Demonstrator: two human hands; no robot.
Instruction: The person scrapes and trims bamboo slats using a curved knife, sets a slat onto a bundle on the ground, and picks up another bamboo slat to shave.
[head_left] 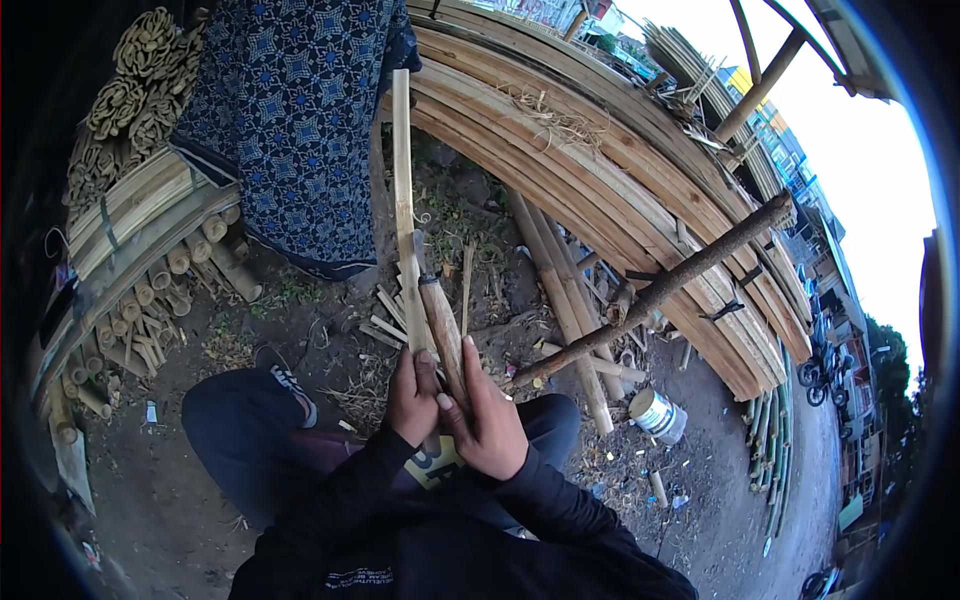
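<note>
Pale strip (403, 190) points toward twelve o'clock, left fingers (404, 376) gripping its lower part; right fingers (474, 376) clasp a wooden-handled tool (443, 325) alongside.

Blown-out white sky (880, 150) glares upper right; brown earthen ground (700, 530) in soft shade; fisheye distortion bows long tan timber planks (610, 190); corners black.

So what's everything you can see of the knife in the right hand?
The knife has a long brown handle that looks wooden, a dark band near its far end, and a short grey blade that looks metal. It points forward, leaning left. The right hand grips the handle; the blade lies by the pale strip, contact unclear.
</note>
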